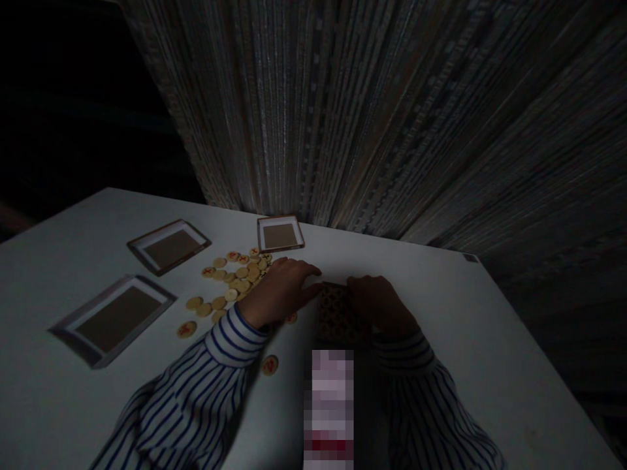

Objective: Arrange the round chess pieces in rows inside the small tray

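Note:
A dark box (pixel 337 316) on the table is filled with rows of round pieces, deep in shadow. My left hand (pixel 284 284) is at its left side, thumb and fingers apart, with nothing visible between them. My right hand (pixel 377 301) lies over the box's right side, fingers curled down; whatever they grip is hidden. A pile of wooden Chinese chess pieces (pixel 240 284) spreads to the left of my left hand and partly behind it. Some show red or black marks. A loose piece with a red mark (pixel 269 365) rests below my left wrist.
Three shallow open box parts stand on the white table (pixel 441 294): a large one (pixel 115 320) at left, another (pixel 170 247) behind it, and a smaller one (pixel 281 234) near the far edge. A striped curtain (pixel 318 117) hangs behind. A pixelated patch covers the bottom middle.

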A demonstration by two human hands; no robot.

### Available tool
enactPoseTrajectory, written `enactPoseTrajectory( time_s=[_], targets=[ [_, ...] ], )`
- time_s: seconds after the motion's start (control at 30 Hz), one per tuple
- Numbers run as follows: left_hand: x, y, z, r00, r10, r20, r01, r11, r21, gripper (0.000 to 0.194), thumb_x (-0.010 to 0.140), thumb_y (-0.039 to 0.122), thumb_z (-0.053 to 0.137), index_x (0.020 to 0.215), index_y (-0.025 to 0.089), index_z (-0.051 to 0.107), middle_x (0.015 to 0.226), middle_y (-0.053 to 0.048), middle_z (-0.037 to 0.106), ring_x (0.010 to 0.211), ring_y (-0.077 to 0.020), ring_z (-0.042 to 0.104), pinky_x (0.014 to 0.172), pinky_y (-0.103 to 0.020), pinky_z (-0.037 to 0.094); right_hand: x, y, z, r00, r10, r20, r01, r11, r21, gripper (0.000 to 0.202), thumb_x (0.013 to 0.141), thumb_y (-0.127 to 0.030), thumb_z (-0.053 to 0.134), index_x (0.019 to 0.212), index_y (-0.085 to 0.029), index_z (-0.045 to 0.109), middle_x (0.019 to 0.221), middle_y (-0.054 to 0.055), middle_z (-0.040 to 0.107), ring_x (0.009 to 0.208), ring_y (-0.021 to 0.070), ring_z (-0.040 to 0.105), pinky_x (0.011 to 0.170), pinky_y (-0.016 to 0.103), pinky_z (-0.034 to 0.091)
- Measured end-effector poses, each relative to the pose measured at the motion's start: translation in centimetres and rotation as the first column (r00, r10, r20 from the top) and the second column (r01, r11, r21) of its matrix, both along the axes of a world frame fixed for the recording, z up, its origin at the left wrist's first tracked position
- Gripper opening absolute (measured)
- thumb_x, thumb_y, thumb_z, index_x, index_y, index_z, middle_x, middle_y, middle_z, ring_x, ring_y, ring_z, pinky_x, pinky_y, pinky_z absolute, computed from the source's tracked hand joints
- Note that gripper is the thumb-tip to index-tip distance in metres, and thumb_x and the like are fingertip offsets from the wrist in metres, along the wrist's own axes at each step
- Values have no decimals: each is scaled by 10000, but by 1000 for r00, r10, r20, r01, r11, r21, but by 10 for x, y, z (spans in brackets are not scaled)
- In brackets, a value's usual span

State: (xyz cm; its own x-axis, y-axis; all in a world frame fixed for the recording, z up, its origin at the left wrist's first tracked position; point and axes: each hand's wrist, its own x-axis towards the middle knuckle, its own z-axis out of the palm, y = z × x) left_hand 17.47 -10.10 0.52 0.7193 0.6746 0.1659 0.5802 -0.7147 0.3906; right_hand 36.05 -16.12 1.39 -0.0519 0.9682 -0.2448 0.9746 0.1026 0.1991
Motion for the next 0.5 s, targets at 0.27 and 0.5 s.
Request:
enactPoseTrajectory(
  time_s=[0.27,0.5],
  targets=[
    [0,-3,4,1000,9,-13,-9,1000,-6,319,855,357,539,1092,160,623,1000,-91,689,977,-247,602,892,-397,406,-1,-1,-1,1000,-2,-5,2,1000,4,273,905,-181,362,996,-115,611,891,154,684,820,230,657,645,310,424],
    [1,-4,5,1000,0,-31,0,1000,-6,330,858,363,538,1105,159,620,1012,-91,687,976,-251,602,882,-392,410,6,-1,-1,1000,-15,-3,15,1000,6,266,889,-176,374,970,-123,622,847,151,688,807,234,661,654,317,430]
  ],
)
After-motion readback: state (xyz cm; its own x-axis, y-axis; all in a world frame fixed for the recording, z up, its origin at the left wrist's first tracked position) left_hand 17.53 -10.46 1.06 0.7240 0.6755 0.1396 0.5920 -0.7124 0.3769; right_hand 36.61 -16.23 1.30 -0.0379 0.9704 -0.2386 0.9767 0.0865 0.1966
